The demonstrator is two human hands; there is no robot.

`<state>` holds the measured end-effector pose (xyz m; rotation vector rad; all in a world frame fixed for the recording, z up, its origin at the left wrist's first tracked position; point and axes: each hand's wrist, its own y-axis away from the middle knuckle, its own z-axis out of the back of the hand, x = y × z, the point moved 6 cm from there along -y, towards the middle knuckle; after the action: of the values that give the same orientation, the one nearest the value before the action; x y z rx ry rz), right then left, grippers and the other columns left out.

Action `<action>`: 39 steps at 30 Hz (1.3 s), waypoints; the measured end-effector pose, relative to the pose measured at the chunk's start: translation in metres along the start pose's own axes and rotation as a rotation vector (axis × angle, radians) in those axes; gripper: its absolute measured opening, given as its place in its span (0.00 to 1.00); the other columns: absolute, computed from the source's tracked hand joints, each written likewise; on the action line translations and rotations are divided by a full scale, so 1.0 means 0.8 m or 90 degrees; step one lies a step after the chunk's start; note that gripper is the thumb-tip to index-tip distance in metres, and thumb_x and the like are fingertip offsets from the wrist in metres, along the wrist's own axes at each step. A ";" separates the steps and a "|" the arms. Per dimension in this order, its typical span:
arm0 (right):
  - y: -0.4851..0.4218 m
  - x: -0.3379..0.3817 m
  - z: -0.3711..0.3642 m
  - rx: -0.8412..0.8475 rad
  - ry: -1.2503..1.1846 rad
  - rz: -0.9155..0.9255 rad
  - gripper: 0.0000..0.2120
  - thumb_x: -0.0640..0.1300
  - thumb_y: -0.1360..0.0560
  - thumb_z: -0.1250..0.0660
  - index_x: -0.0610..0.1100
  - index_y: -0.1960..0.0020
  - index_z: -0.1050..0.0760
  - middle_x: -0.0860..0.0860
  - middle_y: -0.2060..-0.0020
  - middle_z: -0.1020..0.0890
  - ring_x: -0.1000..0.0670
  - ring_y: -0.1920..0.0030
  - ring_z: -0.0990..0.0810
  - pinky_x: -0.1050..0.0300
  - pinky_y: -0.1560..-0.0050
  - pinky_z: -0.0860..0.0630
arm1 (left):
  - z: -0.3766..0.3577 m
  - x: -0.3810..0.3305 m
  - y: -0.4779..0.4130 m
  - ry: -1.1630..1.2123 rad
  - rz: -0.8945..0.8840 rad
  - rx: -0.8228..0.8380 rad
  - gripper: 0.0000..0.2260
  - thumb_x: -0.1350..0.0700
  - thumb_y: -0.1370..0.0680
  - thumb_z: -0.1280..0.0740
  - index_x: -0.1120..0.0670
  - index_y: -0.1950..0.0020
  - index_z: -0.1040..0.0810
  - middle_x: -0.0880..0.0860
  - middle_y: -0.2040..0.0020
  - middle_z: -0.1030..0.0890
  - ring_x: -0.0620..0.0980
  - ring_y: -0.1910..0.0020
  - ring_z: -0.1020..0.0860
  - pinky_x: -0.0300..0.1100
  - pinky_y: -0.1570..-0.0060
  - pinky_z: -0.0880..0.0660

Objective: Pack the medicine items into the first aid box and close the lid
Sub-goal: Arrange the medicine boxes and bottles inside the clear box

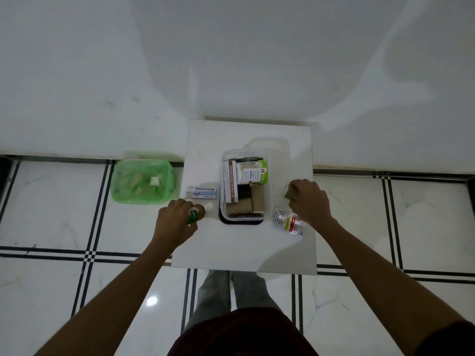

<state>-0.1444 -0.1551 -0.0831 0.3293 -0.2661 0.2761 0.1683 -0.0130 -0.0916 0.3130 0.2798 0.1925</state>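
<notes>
The clear first aid box is loaded with an ointment carton and bandage rolls. At 9 o'clock, a green-labelled bottle is gripped by the left hand; at 3 o'clock, a tan roll is clasped by the right hand.

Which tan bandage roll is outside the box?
The tan roll in the right hand, right of the clear box; the other rolls lie inside.

Left of the white table, on the tiled floor: a bin lined with a green bag, scraps inside. Behind, a plain white wall. Black double lines across the tiles.
</notes>
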 end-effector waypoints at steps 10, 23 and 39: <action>-0.002 0.076 0.071 -0.032 -0.173 0.185 0.24 0.45 0.32 0.26 0.45 0.38 0.26 0.45 0.46 0.21 0.46 0.48 0.24 0.54 0.51 0.27 | 0.088 -0.106 0.011 0.102 -0.282 -0.127 0.20 0.52 0.33 0.29 0.54 0.42 0.23 0.53 0.48 0.19 0.53 0.51 0.23 0.51 0.51 0.26; -0.023 0.140 0.029 0.048 -0.035 0.334 0.13 0.47 0.31 0.32 0.43 0.49 0.24 0.46 0.52 0.19 0.44 0.51 0.23 0.46 0.55 0.24 | 0.046 -0.140 -0.036 0.131 -0.155 0.026 0.20 0.48 0.31 0.27 0.50 0.40 0.23 0.51 0.45 0.17 0.52 0.41 0.24 0.63 0.29 0.53; -0.002 0.136 0.009 -0.079 0.019 0.322 0.14 0.47 0.28 0.43 0.46 0.60 0.18 0.50 0.64 0.18 0.46 0.62 0.21 0.53 0.59 0.30 | 0.026 -0.135 -0.035 0.115 -0.266 -0.042 0.08 0.65 0.32 0.26 0.59 0.55 0.19 0.60 0.57 0.14 0.61 0.52 0.17 0.65 0.34 0.46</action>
<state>-0.0443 -0.1353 -0.0446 0.1298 -0.3343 0.7587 0.0765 -0.0699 -0.0563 0.1661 0.5095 -0.1827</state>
